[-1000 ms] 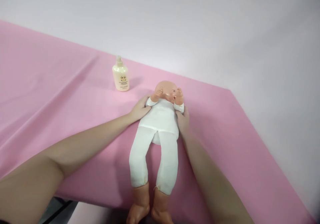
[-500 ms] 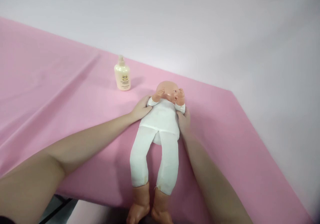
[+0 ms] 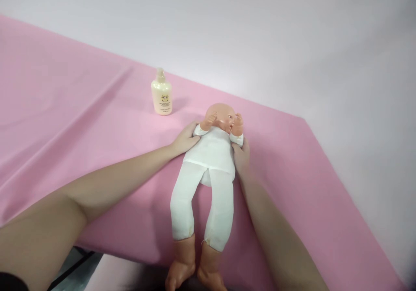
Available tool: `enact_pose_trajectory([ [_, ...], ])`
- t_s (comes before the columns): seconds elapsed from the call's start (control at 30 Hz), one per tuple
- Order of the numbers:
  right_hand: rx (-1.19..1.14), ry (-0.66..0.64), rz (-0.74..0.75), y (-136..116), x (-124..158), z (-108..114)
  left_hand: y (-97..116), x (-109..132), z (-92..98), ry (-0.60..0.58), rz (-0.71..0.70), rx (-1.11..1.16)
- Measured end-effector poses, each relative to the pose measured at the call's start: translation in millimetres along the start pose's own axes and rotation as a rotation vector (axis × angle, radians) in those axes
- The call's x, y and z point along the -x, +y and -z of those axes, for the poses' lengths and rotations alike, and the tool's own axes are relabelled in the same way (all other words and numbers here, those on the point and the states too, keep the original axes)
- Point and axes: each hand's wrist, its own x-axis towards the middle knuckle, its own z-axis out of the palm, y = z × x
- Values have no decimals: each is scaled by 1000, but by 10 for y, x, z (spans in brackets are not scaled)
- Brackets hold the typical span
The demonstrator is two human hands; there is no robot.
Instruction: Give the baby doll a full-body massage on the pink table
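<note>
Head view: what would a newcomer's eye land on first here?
Most likely the doll in white, lying on its back on the pink cloth mid-picture, bare feet toward the camera. Next, the left hand and right hand, holding it from either side near its raised arms. Then the pale pump bottle, upright beyond the left hand, left of the doll's head.

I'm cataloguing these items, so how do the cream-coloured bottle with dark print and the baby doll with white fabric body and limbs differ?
The cream-coloured bottle with dark print stands upright; the white-bodied baby doll lies on its back. The bottle is smaller than the doll. Neither hand touches the bottle, while the left hand and right hand hold the doll's sides. Both rest on pink cloth.
</note>
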Motion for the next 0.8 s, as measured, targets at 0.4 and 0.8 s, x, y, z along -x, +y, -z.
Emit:
enact_pose_trajectory([
  [0.4,7,-21,11,33,-2,13,3,-1,3,-3,12,5],
  [0.8,7,-17,7,16,1,12,9,-2,1,-3,-2,-2],
])
